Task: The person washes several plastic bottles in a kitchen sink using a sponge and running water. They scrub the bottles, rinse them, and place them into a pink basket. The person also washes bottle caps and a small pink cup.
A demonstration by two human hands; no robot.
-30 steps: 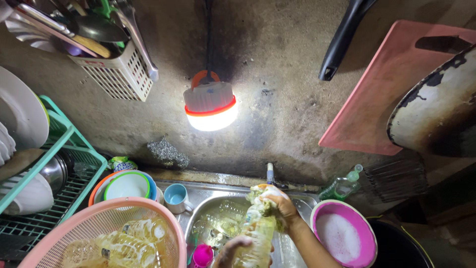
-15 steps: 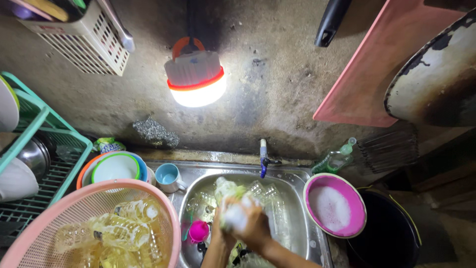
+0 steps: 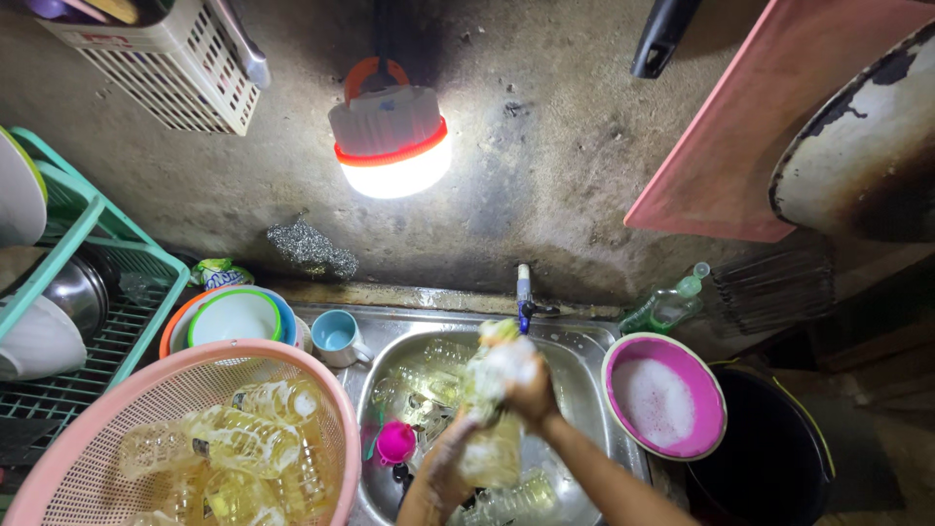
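Observation:
Over the steel sink (image 3: 582,353) I hold a clear plastic bottle (image 3: 490,440) tilted upright. My left hand (image 3: 446,466) grips its lower part. My right hand (image 3: 533,392) is closed at the bottle's top, where white foam (image 3: 499,365) covers it. More clear bottles (image 3: 429,382) lie in the sink, along with a small pink cup (image 3: 394,441). The tap (image 3: 524,292) stands just behind the bottle.
A pink basket (image 3: 329,390) with several bottles sits at front left. Behind it are stacked bowls (image 3: 234,317) and a blue cup (image 3: 336,336). A pink bowl of suds (image 3: 719,394), a black bucket (image 3: 779,453) and a soap bottle (image 3: 667,307) are right. A teal dish rack (image 3: 107,244) and a lamp (image 3: 390,146) are nearby.
The bottle went down into the sink and has come back up; my right hand has slid to its foamy top. The view has shifted slightly.

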